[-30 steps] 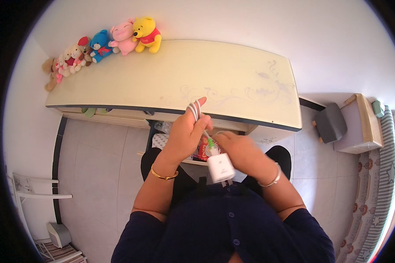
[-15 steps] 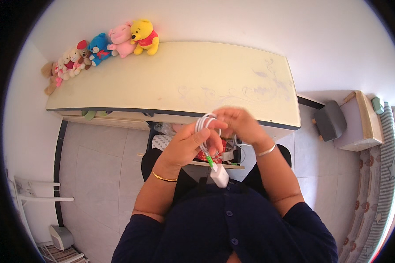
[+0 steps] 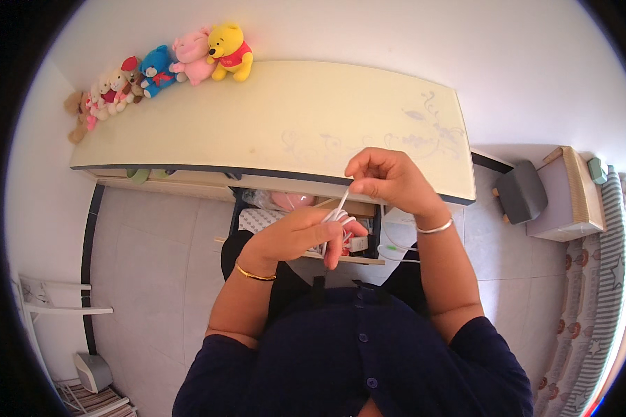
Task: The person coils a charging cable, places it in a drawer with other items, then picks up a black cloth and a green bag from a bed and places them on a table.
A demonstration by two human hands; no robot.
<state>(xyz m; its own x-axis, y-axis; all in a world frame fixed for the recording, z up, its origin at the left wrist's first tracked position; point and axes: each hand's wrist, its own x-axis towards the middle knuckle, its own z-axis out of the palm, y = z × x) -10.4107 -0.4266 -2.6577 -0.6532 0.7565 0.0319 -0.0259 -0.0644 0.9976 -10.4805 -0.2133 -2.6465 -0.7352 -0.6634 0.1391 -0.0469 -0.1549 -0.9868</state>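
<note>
My left hand (image 3: 295, 238) is closed round a small coil of white charging cable (image 3: 339, 217). The loops sit between its thumb and fingers. Up and to the right, my right hand (image 3: 389, 182) pinches the cable's end and draws it up taut from the coil. Below both hands an open drawer (image 3: 377, 262) juts out from the cabinet. Inside lie a white plug adapter (image 3: 357, 244), a pink item (image 3: 291, 200) in clear plastic and a white patterned cloth or pouch (image 3: 256, 219). Another white cable (image 3: 400, 258) with a green part hangs over the drawer's right side.
A long cream cabinet top (image 3: 271, 118) spans ahead, with a row of plush toys (image 3: 158, 69) at its far left. To the right are a grey stool (image 3: 524, 193), a covered box-like stand (image 3: 567, 194) and a curtain (image 3: 584, 320). White shelving (image 3: 66, 309) stands at left.
My right hand has risen and now pulls one cable end up from the coil. The white adapter that hung below my left hand has gone from sight. My left hand has tilted over.
</note>
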